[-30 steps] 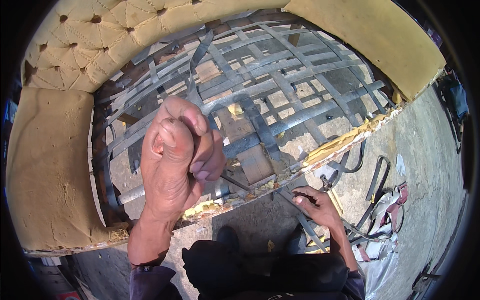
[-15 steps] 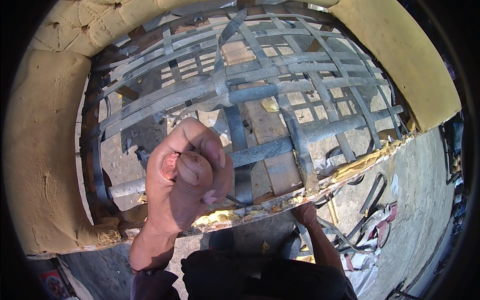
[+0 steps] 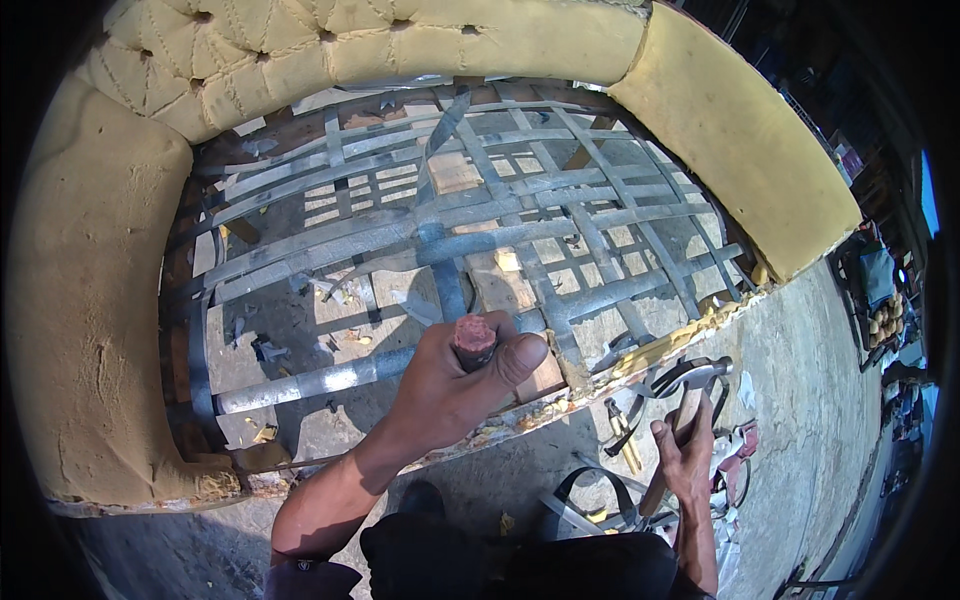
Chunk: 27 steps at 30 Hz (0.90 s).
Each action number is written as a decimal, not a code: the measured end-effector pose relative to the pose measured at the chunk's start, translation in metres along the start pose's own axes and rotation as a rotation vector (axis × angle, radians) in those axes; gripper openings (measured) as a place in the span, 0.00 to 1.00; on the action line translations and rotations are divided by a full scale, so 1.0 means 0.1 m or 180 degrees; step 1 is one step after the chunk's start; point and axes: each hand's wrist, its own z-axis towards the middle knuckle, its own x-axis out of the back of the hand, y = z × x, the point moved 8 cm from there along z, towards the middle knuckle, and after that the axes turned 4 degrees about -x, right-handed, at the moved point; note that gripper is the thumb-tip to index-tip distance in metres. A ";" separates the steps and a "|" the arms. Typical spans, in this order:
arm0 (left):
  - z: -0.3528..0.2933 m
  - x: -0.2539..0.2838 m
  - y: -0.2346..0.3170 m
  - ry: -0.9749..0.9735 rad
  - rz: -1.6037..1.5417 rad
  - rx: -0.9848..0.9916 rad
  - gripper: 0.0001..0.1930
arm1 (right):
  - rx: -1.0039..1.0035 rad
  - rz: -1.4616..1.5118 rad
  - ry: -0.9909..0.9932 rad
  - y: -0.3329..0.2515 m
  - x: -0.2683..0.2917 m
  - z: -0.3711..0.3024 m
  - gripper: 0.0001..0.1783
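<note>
My left hand (image 3: 448, 385) is closed in a fist around a short, thick handle (image 3: 474, 335) with a battered, reddish end facing up; the rest of that tool is hidden. The fist is over the front rail (image 3: 545, 408) of a sofa frame, close to the grey webbing straps (image 3: 380, 368). To the right, in front of the rail, my right hand (image 3: 688, 458) grips a claw hammer (image 3: 697, 374) by its wooden handle, the metal head pointing up. Torn yellow foam clings to the rail.
Yellow foam covers the sofa's tufted back (image 3: 350, 45) and its left arm (image 3: 95, 290) and right arm (image 3: 740, 130). Pincers (image 3: 622, 435), loose strap offcuts and fabric scraps (image 3: 735, 455) lie on the concrete floor. Some straps hang loose within the frame.
My left fist has moved right and lower, away from the view, still around the handle. My right hand has come up from below the rail, bringing the hammer into sight. The view has shifted.
</note>
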 end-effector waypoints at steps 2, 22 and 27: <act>0.02 0.01 -0.01 0.0003 0.0023 -0.0079 0.22 | 0.0569 0.0618 -0.0268 -0.68 0.30 -0.02 0.44; -0.09 -0.15 0.09 -0.0256 0.0438 -0.0255 0.24 | 0.1761 0.0578 -0.0200 -3.02 0.81 -0.48 0.28; -0.06 -0.24 0.03 -0.0494 0.0546 -0.0180 0.24 | 0.1316 -0.1741 -0.1186 -2.84 0.24 -0.49 0.26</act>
